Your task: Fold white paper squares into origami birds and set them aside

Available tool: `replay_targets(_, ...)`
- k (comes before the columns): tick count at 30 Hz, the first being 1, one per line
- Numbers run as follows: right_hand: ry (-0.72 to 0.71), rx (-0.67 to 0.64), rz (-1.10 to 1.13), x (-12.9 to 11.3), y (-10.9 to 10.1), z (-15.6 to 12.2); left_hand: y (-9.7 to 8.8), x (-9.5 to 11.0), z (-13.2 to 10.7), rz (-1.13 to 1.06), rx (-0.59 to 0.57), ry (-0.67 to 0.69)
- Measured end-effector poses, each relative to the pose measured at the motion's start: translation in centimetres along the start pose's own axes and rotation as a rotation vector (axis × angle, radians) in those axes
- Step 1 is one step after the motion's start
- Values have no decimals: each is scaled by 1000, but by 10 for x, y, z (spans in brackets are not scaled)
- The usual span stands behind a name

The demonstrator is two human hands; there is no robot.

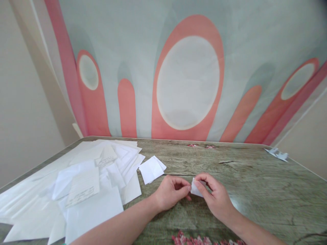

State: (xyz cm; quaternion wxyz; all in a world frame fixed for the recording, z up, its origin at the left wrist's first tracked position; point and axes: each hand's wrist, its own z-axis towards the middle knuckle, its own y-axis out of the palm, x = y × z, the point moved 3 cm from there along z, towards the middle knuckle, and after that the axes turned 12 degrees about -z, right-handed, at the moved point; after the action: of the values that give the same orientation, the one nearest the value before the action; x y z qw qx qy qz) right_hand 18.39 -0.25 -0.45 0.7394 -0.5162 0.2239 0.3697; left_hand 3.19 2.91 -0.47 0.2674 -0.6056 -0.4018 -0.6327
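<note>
Between my hands, just above the table, is a small folded piece of white paper (196, 190). My right hand (217, 195) pinches it between thumb and fingers, covering its right part. Thumb and index finger of my left hand (168, 192) come together at the paper's left edge, closed in a pinch there. Left of my hands lie a few small white paper squares (151, 170), one overlapping another.
A wide spread of white sheets (94, 211) covers the table's left side, some with handwriting. Paper scraps (277, 154) lie at the far right edge of the wood-patterned table (268, 183). Behind it stands a backdrop with pink arches (187, 134).
</note>
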Motion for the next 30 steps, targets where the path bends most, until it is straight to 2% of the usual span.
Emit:
replay_targets(21, -3, 13, -66, 0, 2, 1, -2, -9, 3, 134, 36, 0)
replay_targets(30, -10, 7, -93, -2, 0, 0, 0, -3, 1, 129, -27, -32)
